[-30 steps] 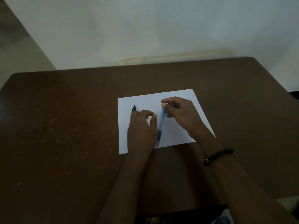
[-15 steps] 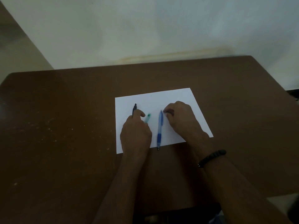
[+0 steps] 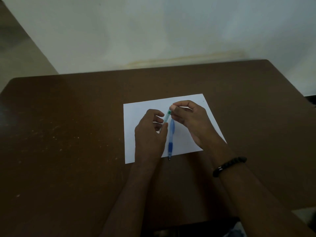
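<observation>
A white sheet of paper (image 3: 136, 115) lies on the brown table (image 3: 68, 134). A blue pen (image 3: 171, 139) lies on the sheet, its tip over the near edge. A clear pen with a green end (image 3: 166, 118) is raised between my hands. My left hand (image 3: 150, 134) grips its lower part between thumb and fingers. My right hand (image 3: 189, 117) pinches its green upper end with thumb and forefinger. A black pen seen earlier is hidden now.
A pale wall (image 3: 153, 31) rises right behind the table's far edge. The table's near edge runs below my forearms. A black bead bracelet (image 3: 229, 165) is on my right wrist.
My right hand let go of the blue pen, which now lies on the paper. Both hands now hold the green-ended pen, raised off the sheet. The black pen is no longer visible.
</observation>
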